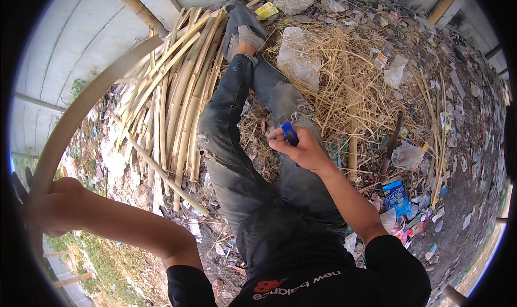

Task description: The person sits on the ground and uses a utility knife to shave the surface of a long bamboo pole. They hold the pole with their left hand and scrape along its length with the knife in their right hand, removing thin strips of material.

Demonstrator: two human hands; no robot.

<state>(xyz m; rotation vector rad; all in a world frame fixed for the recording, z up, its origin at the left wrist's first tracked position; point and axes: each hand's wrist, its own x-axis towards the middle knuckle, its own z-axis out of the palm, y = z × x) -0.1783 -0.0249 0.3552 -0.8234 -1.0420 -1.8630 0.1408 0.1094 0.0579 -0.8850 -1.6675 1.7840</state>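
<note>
My left hand point(51, 204), at the far left edge, is closed around a long, flat bamboo strip point(94, 89). The strip curves upward and its far end rises above a pile of split bamboo point(186, 86). Dark fingertips show on the strip's outer side. Over my right thigh, my right hand point(304, 148) is curled, thumb near the forefinger. A blue band-like thing point(290, 134) lies across its fingers; whether it is worn or held I cannot make out. My outstretched legs point(231, 129) lie between the bamboo pile and a heap of straw-like shavings point(355, 81).
A dark curved piece point(392, 145) lies right of my right hand, near a blue packet point(396, 198). Thin strips point(439, 145) lie farther right. Litter point(463, 172) covers the ground. A pale panelled wall point(64, 43) with bamboo posts point(134, 5) stands left and ahead.
</note>
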